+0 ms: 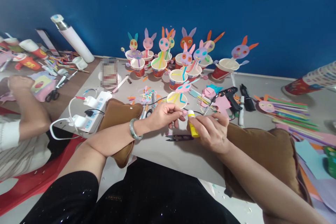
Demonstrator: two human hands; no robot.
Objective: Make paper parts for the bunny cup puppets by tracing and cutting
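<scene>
My right hand (211, 131) is wrapped round a yellow glue stick (194, 130), whose white end points up toward my left hand (164, 115). The left fingers pinch a small pink paper piece (184, 113) close to that end; whether the two touch I cannot tell. Just beyond my hands stands a paper cup (172, 98) with a pink paper rabbit head (183, 87) and blue ears. Below the hands, a pair of black thread snips (180, 138) lies on the grey table (157, 150).
Several finished rabbit cups (159, 71) stand along the blue wall. A power strip (98, 112) and brown cushions (262, 157) flank my arms. A glue gun (231, 99), coloured sticks (294, 115) and stacked cups (312, 78) lie to the right. A co-worker's arm (30, 106) rests at left.
</scene>
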